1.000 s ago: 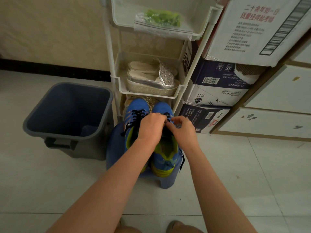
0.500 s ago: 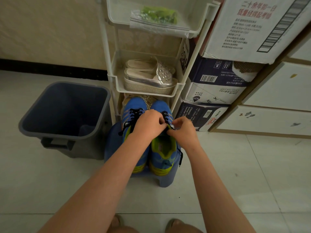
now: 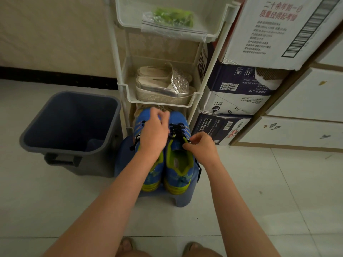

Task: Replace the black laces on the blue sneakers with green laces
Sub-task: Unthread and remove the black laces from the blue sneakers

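Head view: blue sneakers (image 3: 167, 164) sit side by side on a blue stool (image 3: 185, 199), toes pointing far, heels near you. Black laces (image 3: 177, 128) are in both. On the right sneaker (image 3: 178, 169) the upper rows look slack, and a loose end hangs over the stool's right edge.

Your left hand (image 3: 154, 134) is over the left sneaker (image 3: 152, 175), fingers curled towards the toe end. It's blurred, so I can't tell if it holds a lace. Your right hand (image 3: 202, 145) pinches thumb to forefinger at the top eyelet edge of the right sneaker. Lace or tongue, can't tell.

Green laces (image 3: 174, 17) are in a clear zip bag (image 3: 172, 28) on the top tray of the white rack (image 3: 196, 97), far side, untouched. Grey bin (image 3: 70, 123) is left of the stool.

Handling, my read: the lace is thin, limp and light, so it'll drag in the eyelets rather than slide. Grip close to an eyelet and pull one crossing at a time. The shoes are light with soft uppers, so brace one with your free hand or it'll skid on the stool.
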